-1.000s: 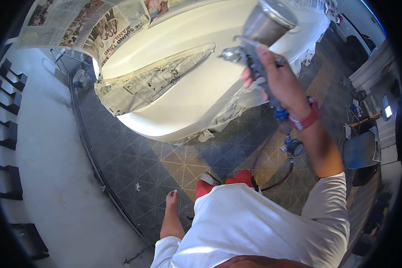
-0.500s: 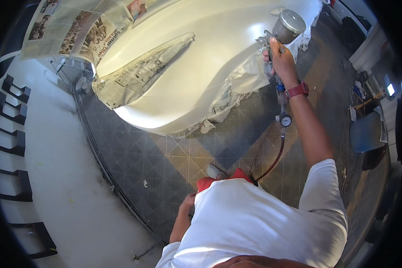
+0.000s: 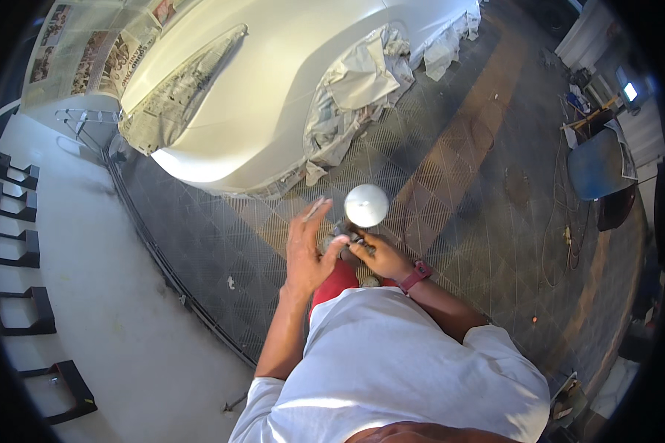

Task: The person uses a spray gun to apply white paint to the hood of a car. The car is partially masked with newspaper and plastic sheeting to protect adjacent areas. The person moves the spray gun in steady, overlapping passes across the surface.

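Observation:
My right hand (image 3: 383, 257) is closed round a paint spray gun (image 3: 353, 235), held low in front of my body. The gun's round metal cup (image 3: 366, 205) faces up, its lid bright in the light. My left hand (image 3: 303, 251) is raised just left of the gun, fingers stretched and apart. Its thumb tip is close to the gun; whether they touch I cannot tell. Ahead stands a white car body (image 3: 266, 96). Newspaper (image 3: 181, 96) covers its headlight area, and crumpled masking paper (image 3: 362, 74) fills the wheel opening.
Several black brackets (image 3: 22, 310) line the pale wall (image 3: 118, 310) at left, with dark pipes (image 3: 162, 269) along its foot. A blue chair (image 3: 602, 162) stands at right. A thin hose (image 3: 547, 273) lies on the tiled floor (image 3: 458, 251) near it.
My right hand has brought the spray gun back from the car, down and left toward my body. My left hand has risen from my side to beside the gun, fingers spread.

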The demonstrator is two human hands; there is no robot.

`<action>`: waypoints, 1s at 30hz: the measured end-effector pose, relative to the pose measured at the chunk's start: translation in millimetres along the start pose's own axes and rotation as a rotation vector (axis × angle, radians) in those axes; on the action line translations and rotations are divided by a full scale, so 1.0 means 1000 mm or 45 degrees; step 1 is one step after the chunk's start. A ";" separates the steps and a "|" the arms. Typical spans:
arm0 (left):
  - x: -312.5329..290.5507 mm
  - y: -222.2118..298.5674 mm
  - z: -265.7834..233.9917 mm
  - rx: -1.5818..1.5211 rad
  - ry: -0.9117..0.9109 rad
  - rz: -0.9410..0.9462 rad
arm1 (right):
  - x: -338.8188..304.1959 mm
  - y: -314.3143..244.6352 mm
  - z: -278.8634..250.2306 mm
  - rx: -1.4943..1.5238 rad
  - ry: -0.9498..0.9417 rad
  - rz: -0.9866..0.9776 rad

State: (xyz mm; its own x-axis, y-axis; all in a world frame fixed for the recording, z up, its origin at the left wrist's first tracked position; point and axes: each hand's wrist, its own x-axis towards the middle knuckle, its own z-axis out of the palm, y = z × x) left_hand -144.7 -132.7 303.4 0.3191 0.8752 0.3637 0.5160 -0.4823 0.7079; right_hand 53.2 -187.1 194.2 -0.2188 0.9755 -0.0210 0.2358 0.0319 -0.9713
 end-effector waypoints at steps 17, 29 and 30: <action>-0.095 0.014 -0.037 0.461 0.047 0.008 | -0.063 -0.040 0.113 -0.113 -0.531 -0.076; -0.186 -0.066 -0.208 -0.526 0.300 -0.652 | -0.046 -0.090 0.288 -0.356 -0.543 -0.186; -0.192 -0.073 -0.231 -0.724 0.263 -0.767 | -0.045 -0.091 0.305 -0.329 -0.537 -0.204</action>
State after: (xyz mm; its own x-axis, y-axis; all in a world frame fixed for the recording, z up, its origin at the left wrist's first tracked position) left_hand -426.9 -256.5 321.6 -0.0618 0.9922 -0.1081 0.0558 0.1116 0.9922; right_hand -247.0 -300.3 211.3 -0.6211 0.7834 -0.0222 0.3824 0.2783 -0.8811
